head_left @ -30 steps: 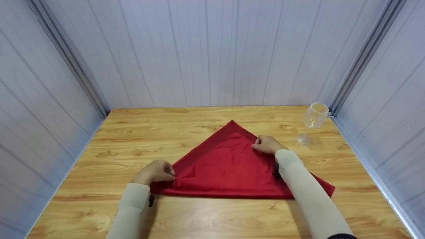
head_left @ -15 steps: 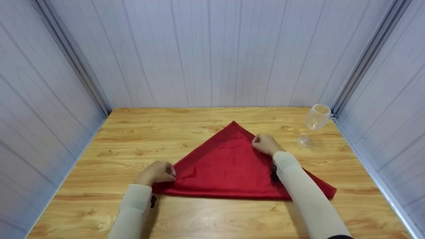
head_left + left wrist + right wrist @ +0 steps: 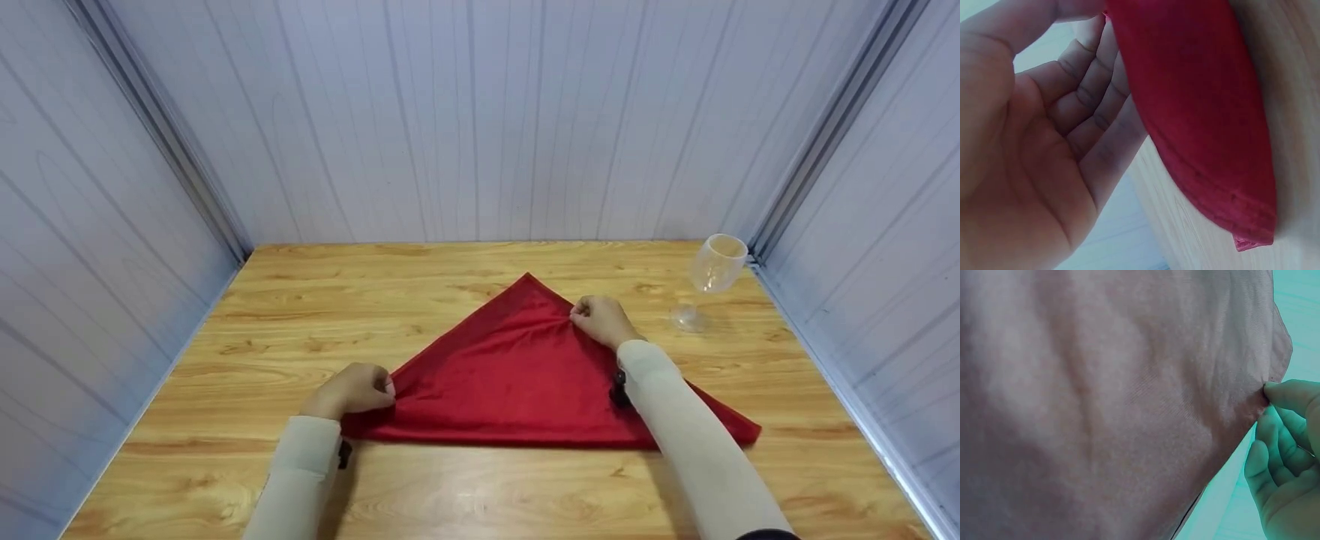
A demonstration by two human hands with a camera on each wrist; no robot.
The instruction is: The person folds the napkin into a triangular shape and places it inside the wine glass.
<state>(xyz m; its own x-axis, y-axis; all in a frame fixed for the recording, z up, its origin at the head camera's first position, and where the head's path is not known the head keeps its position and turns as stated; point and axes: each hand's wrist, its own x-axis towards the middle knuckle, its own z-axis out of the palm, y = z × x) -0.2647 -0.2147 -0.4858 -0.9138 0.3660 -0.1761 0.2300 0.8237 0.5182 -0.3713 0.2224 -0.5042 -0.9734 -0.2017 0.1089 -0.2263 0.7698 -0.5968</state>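
A red cloth napkin (image 3: pixel 502 375), folded into a triangle, lies on the wooden table with its peak toward the back wall and its long fold toward me. Near its left corner, my left hand (image 3: pixel 351 391) pinches the edge; in the left wrist view the red cloth (image 3: pixel 1196 112) runs up to the thumb and fingers. My right hand (image 3: pixel 602 321) pinches the right slanting edge below the peak, and creases spread from that grip. The right wrist view shows thumb and forefinger of the right hand (image 3: pixel 1292 444) on the rim of the cloth (image 3: pixel 1129 405). My right forearm covers part of the right side.
A clear stemmed wine glass (image 3: pixel 716 266) stands upright at the back right, beyond my right hand. White panelled walls (image 3: pixel 480 120) enclose the table (image 3: pixel 465 487) at the back and both sides.
My right hand has closed its pinch on the right edge and shifted slightly up it; new creases pull toward it. The left hand keeps its place.
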